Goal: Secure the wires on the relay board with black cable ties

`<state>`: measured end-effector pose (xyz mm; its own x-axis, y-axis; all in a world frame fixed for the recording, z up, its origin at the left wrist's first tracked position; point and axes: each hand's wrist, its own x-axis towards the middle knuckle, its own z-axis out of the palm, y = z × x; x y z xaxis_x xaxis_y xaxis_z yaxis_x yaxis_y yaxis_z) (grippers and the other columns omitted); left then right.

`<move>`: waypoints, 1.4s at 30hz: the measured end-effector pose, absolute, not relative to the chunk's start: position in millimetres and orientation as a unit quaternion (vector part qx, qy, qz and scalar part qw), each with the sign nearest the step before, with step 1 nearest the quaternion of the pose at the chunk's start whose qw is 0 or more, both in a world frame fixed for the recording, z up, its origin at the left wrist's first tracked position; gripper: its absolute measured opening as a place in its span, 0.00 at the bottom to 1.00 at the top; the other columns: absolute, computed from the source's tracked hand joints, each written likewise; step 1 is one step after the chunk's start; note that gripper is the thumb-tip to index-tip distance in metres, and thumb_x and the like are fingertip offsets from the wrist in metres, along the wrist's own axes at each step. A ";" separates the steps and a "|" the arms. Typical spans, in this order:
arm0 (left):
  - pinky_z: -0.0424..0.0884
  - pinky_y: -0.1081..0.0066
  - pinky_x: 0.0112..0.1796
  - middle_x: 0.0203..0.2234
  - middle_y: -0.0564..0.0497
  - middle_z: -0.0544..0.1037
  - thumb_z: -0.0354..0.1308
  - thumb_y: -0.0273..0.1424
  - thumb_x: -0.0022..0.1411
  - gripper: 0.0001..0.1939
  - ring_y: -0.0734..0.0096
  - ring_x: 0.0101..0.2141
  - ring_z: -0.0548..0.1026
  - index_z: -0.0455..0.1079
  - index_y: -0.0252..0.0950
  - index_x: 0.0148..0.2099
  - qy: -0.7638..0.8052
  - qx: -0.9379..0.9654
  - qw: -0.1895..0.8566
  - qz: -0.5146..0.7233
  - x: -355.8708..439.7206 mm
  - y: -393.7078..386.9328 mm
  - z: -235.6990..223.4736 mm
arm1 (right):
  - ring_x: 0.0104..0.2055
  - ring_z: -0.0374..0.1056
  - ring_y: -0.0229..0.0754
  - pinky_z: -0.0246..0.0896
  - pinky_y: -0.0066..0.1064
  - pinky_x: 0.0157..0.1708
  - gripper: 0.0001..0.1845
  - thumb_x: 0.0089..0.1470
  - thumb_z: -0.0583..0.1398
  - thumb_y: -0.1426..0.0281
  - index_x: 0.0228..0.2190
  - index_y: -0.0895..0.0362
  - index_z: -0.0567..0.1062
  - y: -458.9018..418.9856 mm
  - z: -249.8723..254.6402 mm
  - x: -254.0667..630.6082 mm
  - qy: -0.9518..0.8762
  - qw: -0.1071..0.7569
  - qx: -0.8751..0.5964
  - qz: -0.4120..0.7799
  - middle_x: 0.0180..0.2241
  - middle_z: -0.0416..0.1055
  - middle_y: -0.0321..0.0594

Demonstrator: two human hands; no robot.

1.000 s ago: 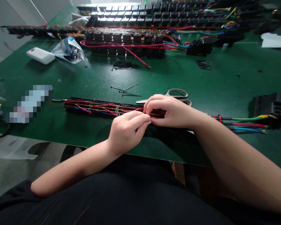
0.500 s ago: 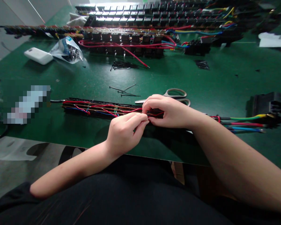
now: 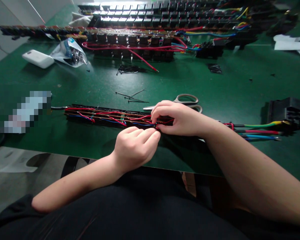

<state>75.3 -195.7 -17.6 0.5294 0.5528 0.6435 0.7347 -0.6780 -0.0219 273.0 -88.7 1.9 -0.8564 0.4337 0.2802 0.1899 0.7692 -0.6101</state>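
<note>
A long black terminal strip [image 3: 100, 116] wired with red, blue and brown wires lies across the green table [image 3: 240, 90] near its front edge. My right hand [image 3: 176, 118] curls over the strip's middle, fingers closed on it and its red wires. My left hand [image 3: 135, 146] sits just in front, fingers bunched in a pinch that meets the right hand's fingertips at the strip; what it pinches is hidden. Thicker green-yellow, red and blue wires [image 3: 260, 131] run from under my right forearm to a black block [image 3: 288, 111] at the right.
Scissors [image 3: 187, 100] lie just behind my right hand. Loose black cable ties [image 3: 132, 96] lie mid-table, with a second heap [image 3: 128, 69] further back. Rows of black relay strips with wires [image 3: 132, 43] fill the far side. A white box [image 3: 37, 58] and a plastic bag [image 3: 67, 51] sit at far left.
My left hand has dropped slightly toward the table edge, its fingers curled tighter. The right hand holds its place on the strip.
</note>
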 end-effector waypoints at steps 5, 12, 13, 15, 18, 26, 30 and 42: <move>0.66 0.66 0.27 0.32 0.53 0.84 0.55 0.24 0.70 0.09 0.76 0.23 0.74 0.75 0.35 0.37 -0.372 -0.874 0.184 -0.254 76.5 -195.7 -18.0 | 0.45 0.71 0.44 0.69 0.38 0.46 0.07 0.54 0.62 0.76 0.36 0.54 0.77 -87.9 1.0 273.4 -0.917 0.209 -0.167 0.295 0.39 0.76 0.41; 0.66 0.66 0.26 0.30 0.53 0.83 0.55 0.23 0.71 0.09 0.75 0.22 0.73 0.76 0.34 0.39 -0.370 -0.875 0.212 -0.230 78.1 -195.5 -19.7 | 0.45 0.71 0.44 0.69 0.38 0.46 0.08 0.54 0.62 0.77 0.36 0.54 0.77 -87.9 1.6 272.9 -0.917 0.205 -0.170 0.298 0.39 0.76 0.41; 0.66 0.66 0.26 0.30 0.53 0.83 0.55 0.23 0.71 0.09 0.74 0.22 0.73 0.76 0.34 0.39 -0.367 -0.875 0.211 -0.235 77.8 -195.5 -19.7 | 0.45 0.71 0.44 0.69 0.38 0.46 0.08 0.54 0.62 0.77 0.36 0.54 0.77 -88.1 1.8 272.9 -0.917 0.204 -0.171 0.298 0.39 0.76 0.41; 0.67 0.66 0.26 0.30 0.53 0.83 0.57 0.23 0.70 0.08 0.74 0.22 0.74 0.77 0.34 0.39 -0.359 -0.875 0.204 -0.253 76.7 -195.7 -19.3 | 0.45 0.71 0.44 0.69 0.38 0.46 0.08 0.54 0.62 0.77 0.36 0.54 0.77 -88.5 2.3 272.8 -0.917 0.203 -0.173 0.297 0.39 0.76 0.42; 0.66 0.66 0.25 0.29 0.53 0.83 0.58 0.23 0.70 0.08 0.74 0.23 0.74 0.76 0.34 0.38 -0.346 -0.876 0.198 -0.272 75.3 -195.9 -18.7 | 0.45 0.71 0.44 0.69 0.38 0.46 0.08 0.54 0.62 0.77 0.36 0.55 0.77 -88.8 2.2 272.9 -0.917 0.204 -0.172 0.296 0.39 0.76 0.42; 0.63 0.67 0.26 0.29 0.52 0.82 0.52 0.22 0.71 0.11 0.73 0.21 0.71 0.75 0.34 0.39 -0.352 -0.884 0.207 -0.227 77.7 -193.3 -19.9 | 0.45 0.71 0.45 0.68 0.38 0.46 0.08 0.54 0.62 0.77 0.36 0.55 0.77 -87.9 2.0 273.4 -0.916 0.206 -0.169 0.300 0.39 0.76 0.42; 0.61 0.67 0.26 0.26 0.53 0.80 0.52 0.21 0.70 0.11 0.73 0.21 0.70 0.75 0.33 0.39 -0.363 -0.884 0.209 -0.208 78.6 -191.9 -19.8 | 0.45 0.71 0.44 0.68 0.37 0.45 0.07 0.55 0.62 0.76 0.36 0.54 0.77 -87.9 2.5 273.7 -0.916 0.203 -0.169 0.301 0.39 0.76 0.41; 0.66 0.67 0.26 0.32 0.52 0.83 0.56 0.23 0.70 0.07 0.72 0.22 0.73 0.75 0.32 0.40 -0.366 -0.877 0.190 -0.248 77.6 -194.2 -19.1 | 0.44 0.71 0.44 0.69 0.37 0.45 0.06 0.56 0.63 0.76 0.36 0.55 0.77 -88.2 2.0 273.1 -0.918 0.207 -0.167 0.295 0.38 0.76 0.42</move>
